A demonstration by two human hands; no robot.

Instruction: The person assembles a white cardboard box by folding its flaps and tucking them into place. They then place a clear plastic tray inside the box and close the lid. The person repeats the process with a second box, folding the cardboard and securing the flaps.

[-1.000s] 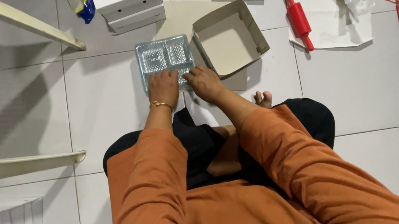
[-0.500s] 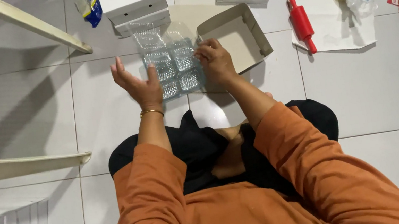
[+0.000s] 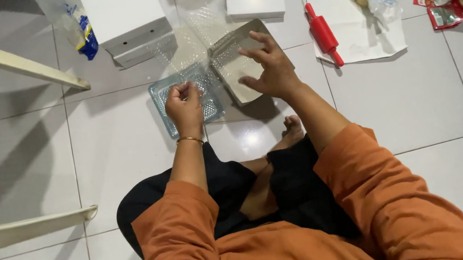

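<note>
Surface: white tiled floor (image 3: 433, 101), glossy, with grey grout lines; the person sits cross-legged on it. Two pale wooden slats cross the left side.

Count, far edge of the floor: two closed white boxes (image 3: 125, 18), one open cardboard box (image 3: 237, 66), one red rolling pin (image 3: 323, 32) lying on one white sheet of paper (image 3: 363, 39), several plastic bags of food at the far right corner, number unclear.

One clear plastic tray (image 3: 169, 96) with moulded compartments lies flat on the floor just in front of the knees, its transparent lid (image 3: 194, 38) raised and blurred.

Left hand (image 3: 184, 103): fingers curled together, pinching the tray's near rim. Right hand (image 3: 271, 67): fingers spread, open, hovering over the open cardboard box beside the tray; contact cannot be confirmed.
</note>
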